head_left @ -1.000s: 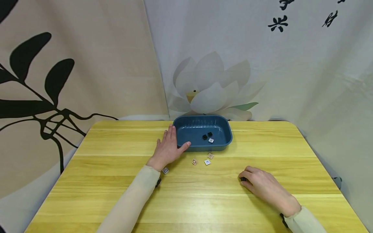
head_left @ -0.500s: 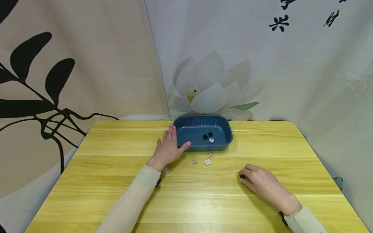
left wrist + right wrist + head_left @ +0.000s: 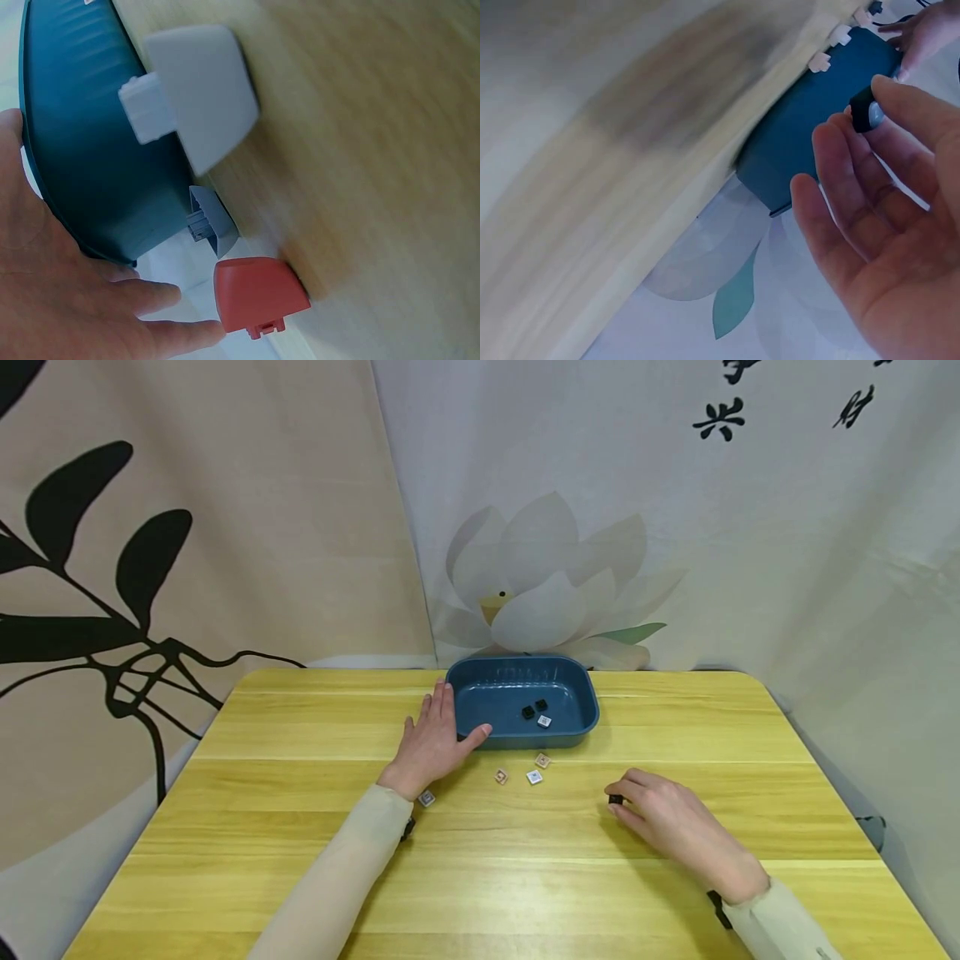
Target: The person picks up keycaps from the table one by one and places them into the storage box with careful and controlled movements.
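My left hand [image 3: 429, 747] lies with fairly straight fingers along the left end of a blue tray [image 3: 525, 742], its thumb at the front rim. My right hand [image 3: 667, 822] pinches a black keycap [image 3: 616, 799] between thumb and fingertips, right of the tray and over the table. The same black keycap [image 3: 862, 111] shows in the right wrist view, with the other fingers loosely bent below it. Inside the tray are two black keycaps [image 3: 528, 712] and a white keycap [image 3: 544, 722].
In front of the tray on the wooden table [image 3: 480, 877] lie a white keycap [image 3: 534, 777] and two pinkish keycaps [image 3: 501, 776]. Another pale keycap [image 3: 426, 798] sits beside my left wrist. A printed cloth [image 3: 750, 568] hangs behind the table.
My right hand has risen a little and moved slightly left and away from me, with the black keycap in its fingers. The left hand and tray have stayed put.
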`<action>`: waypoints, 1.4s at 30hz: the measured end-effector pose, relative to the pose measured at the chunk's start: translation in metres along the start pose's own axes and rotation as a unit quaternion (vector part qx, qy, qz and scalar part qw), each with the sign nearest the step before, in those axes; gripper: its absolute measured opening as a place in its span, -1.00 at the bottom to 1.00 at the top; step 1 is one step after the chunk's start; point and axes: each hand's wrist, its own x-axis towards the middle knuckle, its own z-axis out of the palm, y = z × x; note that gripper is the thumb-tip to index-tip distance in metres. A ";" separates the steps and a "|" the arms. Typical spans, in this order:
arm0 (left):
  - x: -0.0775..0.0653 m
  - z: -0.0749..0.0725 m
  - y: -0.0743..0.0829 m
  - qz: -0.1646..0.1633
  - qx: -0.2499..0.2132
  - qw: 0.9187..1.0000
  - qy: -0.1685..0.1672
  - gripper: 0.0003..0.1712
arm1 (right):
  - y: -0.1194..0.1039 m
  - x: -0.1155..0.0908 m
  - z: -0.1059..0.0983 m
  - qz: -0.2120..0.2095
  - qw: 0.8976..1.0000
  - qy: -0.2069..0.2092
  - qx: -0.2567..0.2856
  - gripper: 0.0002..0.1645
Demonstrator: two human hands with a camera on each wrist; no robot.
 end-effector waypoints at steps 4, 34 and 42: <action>0.000 0.000 0.000 -0.002 0.000 1.000 0.001 0.28 | -0.002 0.007 -0.001 -0.005 1.000 0.013 -0.002 -0.81; -0.001 0.001 0.000 0.003 -0.004 1.000 0.011 0.29 | -0.026 0.073 -0.016 0.027 0.994 0.073 0.073 -0.69; 0.000 0.000 0.000 0.002 -0.001 1.000 0.005 0.29 | -0.025 0.092 -0.014 0.036 0.991 0.089 0.091 -0.66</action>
